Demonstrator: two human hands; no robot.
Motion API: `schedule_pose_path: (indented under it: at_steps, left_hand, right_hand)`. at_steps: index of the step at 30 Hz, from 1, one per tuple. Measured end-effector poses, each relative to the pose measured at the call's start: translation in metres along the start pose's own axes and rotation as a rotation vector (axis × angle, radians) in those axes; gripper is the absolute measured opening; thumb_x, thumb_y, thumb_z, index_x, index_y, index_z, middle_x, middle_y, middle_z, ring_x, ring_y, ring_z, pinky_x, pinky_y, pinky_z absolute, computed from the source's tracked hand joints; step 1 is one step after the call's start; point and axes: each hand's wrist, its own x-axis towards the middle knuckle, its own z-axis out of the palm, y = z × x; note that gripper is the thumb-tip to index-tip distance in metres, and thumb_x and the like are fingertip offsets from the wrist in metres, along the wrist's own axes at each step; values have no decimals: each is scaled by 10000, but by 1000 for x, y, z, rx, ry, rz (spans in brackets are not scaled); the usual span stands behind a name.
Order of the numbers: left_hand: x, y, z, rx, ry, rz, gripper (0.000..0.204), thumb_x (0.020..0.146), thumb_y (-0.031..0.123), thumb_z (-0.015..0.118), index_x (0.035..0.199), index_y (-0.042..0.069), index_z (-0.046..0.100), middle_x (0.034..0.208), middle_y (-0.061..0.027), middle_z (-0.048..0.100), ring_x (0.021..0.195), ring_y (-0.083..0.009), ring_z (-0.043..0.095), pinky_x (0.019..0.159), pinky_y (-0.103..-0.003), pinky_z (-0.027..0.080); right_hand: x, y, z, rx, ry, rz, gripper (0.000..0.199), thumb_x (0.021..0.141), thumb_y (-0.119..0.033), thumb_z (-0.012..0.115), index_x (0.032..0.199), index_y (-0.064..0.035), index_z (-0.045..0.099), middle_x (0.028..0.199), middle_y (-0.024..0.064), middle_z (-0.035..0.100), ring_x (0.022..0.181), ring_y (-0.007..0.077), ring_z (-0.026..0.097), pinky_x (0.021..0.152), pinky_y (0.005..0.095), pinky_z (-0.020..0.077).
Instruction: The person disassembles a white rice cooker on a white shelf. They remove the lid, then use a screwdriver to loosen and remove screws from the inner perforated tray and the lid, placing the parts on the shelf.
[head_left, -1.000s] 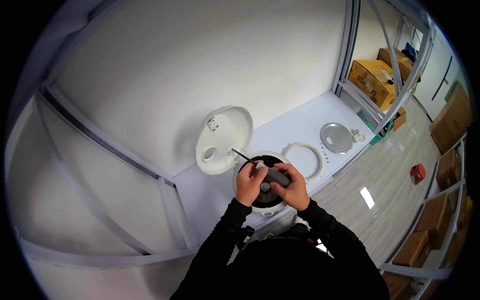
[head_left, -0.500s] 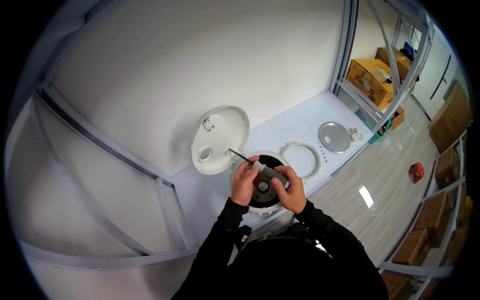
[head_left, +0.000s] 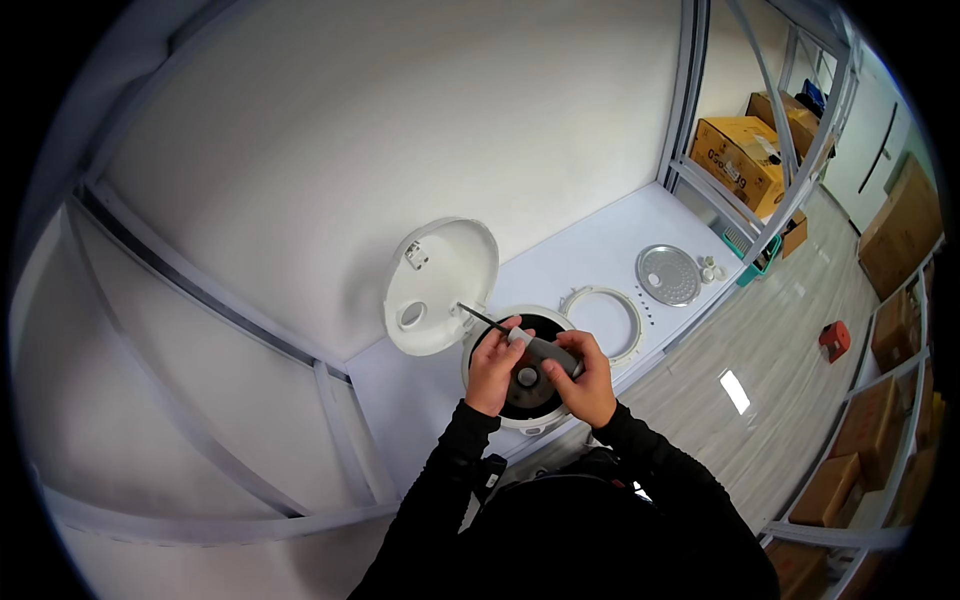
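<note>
A grey-handled screwdriver (head_left: 547, 352) is held in both hands over the open rice cooker (head_left: 532, 311). My right hand (head_left: 590, 388) wraps round the back of its handle. The fingers of my left hand (head_left: 490, 375) close round the front of the handle, by the shaft. The long dark shaft slants up and left; its tip meets the inside of the raised white lid (head_left: 450, 270), near the hinge. The lid has a round hole and leans back toward the wall. Below the hands shows the cooker's dark inside, with a round part at the middle.
Right of the cooker lie a white ring (head_left: 639, 326), several small screws (head_left: 646, 306), a perforated metal disc (head_left: 682, 281) and small white parts (head_left: 710, 271) on the white table (head_left: 560, 248). Grey frame posts and a wall enclose the table. Boxes (head_left: 742, 160) stand beyond its right end.
The lid and cooker sit slightly lower in the picture, and the hands have shifted a little with them. Both hands keep their grip on the screwdriver, its tip still at the lid.
</note>
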Motion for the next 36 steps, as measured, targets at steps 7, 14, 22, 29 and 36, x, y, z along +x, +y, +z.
schedule_pose_path:
  at_steps: [7,14,22,29,36]
  left_hand:
    - [4,-10,-16,189,-38,6,416,1018,50,615,1417,-21,524,1229,-95,672,1119,-152,655,985,-284,512]
    - [0,-4,-7,-26,-85,6,471,1029,37,572,1476,-14,434,1305,-138,641,1140,-192,643,1009,-288,504]
    - [4,-12,-14,188,-26,-13,365,1019,96,648,1361,-8,574,1186,-47,639,1069,-101,616,929,-273,519]
    - [-2,4,0,-45,-36,-36,388,1007,58,651,1381,9,561,1108,-41,672,1000,-94,634,902,-260,521]
    - [2,-11,-18,53,-58,-19,400,1003,56,659,1384,-2,552,1172,-83,686,1078,-126,652,938,-277,529]
  right_hand:
    - [1,-15,0,-148,10,-132,472,837,-125,808,1242,-17,592,1097,105,675,922,212,625,847,333,513]
    - [2,3,-4,-8,-37,79,398,857,-42,784,1210,-13,601,1198,107,665,1022,184,647,895,325,522]
    - [3,-3,-3,-108,-20,-223,388,833,-37,800,1180,-23,627,1150,106,684,984,200,666,873,327,538]
    - [2,-13,-3,181,-7,193,378,880,-73,778,1209,-11,602,1124,104,669,990,180,627,890,339,517]
    - [2,-11,-2,-130,-23,-254,387,892,-90,777,1229,-20,599,1124,110,679,996,183,636,874,322,512]
